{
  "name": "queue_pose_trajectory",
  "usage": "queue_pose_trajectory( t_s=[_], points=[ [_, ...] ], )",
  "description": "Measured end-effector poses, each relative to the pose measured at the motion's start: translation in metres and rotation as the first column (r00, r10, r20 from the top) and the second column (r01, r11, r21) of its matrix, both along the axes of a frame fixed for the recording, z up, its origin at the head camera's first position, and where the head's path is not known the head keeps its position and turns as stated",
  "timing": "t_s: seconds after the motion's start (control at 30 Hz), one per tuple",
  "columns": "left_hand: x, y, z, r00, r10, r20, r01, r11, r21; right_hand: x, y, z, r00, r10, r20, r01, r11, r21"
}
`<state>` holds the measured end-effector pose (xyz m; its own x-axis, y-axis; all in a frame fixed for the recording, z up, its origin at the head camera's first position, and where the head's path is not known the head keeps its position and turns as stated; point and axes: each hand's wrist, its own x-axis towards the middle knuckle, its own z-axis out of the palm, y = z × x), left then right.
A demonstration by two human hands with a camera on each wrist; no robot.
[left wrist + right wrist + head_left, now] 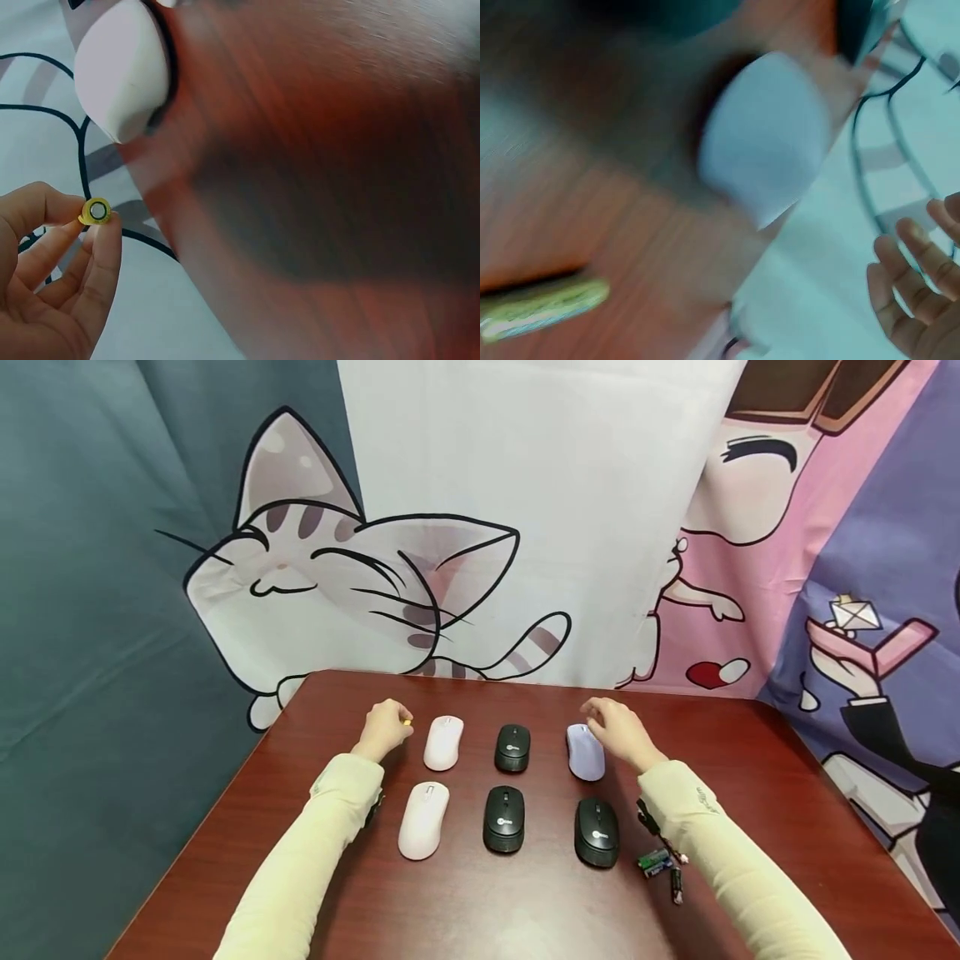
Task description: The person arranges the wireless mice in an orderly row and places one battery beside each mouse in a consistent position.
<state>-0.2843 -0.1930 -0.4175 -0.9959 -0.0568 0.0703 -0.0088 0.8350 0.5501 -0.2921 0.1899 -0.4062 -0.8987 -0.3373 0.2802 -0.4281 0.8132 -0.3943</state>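
Note:
Between thumb and fingertips my left hand (384, 728) pinches a small yellow battery (97, 211), whose round end faces the left wrist camera. Just to the right of that hand lies a white mouse (444, 743). My right hand (619, 730) is over the far right of the table beside a lavender mouse (586, 752), its fingers loosely bent and holding nothing. In the right wrist view, a yellow-green battery (547, 307) lies on the table, blurred, to the left of the hand.
Black mice (513, 748) (504, 820) (597, 832) and another white mouse (423, 821) fill out two rows on the brown table (555, 910). Loose batteries (656, 862) and a dark one (677, 887) lie near my right forearm. A printed cloth (525, 460) hangs behind.

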Motion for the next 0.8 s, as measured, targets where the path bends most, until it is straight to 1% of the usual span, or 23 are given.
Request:
queue_pose_trajectory(
  t_s=[0.1,0.13,0.23,0.33,0.37,0.47,0.53,0.63,0.73,0.8],
  points=[
    [-0.002,-0.007,-0.007,1.000,-0.017,-0.010,0.017,1.000,0.009,0.001,-0.022,0.007,1.000,0.017,0.020,-0.016,0.999,-0.028],
    [-0.007,-0.014,-0.017,0.998,-0.039,-0.048,0.040,0.999,0.019,0.002,-0.030,0.009,0.999,0.027,0.021,-0.027,0.999,-0.037],
    [-0.007,-0.020,-0.021,0.996,-0.059,-0.064,0.059,0.998,0.003,0.004,-0.056,0.016,0.998,0.061,0.034,-0.059,0.996,-0.064],
    [-0.004,-0.021,-0.021,0.996,-0.068,-0.059,0.068,0.998,-0.001,0.006,-0.082,0.021,0.994,0.095,0.059,-0.091,0.993,-0.070],
    [0.003,-0.016,-0.013,0.998,-0.060,-0.024,0.060,0.998,-0.016,0.007,-0.090,0.022,0.992,0.102,0.075,-0.097,0.993,-0.074],
    [0.006,-0.011,-0.010,0.996,-0.083,-0.023,0.082,0.996,-0.039,0.008,-0.113,0.023,0.986,0.118,0.121,-0.107,0.990,-0.091],
    [0.006,-0.009,-0.008,0.995,-0.099,-0.026,0.097,0.993,-0.062,0.007,-0.129,0.022,0.982,0.123,0.146,-0.107,0.988,-0.110],
    [0.003,-0.006,-0.006,0.993,-0.111,-0.038,0.108,0.991,-0.081,0.003,-0.152,0.018,0.980,0.109,0.169,-0.088,0.988,-0.128],
    [0.001,-0.005,-0.008,0.993,-0.115,-0.040,0.112,0.990,-0.085,0.000,-0.173,0.013,0.973,0.105,0.206,-0.083,0.990,-0.113],
    [0.002,-0.004,-0.010,0.993,-0.111,-0.034,0.108,0.991,-0.083,0.000,-0.185,0.009,0.965,0.110,0.237,-0.091,0.992,-0.090]
  ],
)
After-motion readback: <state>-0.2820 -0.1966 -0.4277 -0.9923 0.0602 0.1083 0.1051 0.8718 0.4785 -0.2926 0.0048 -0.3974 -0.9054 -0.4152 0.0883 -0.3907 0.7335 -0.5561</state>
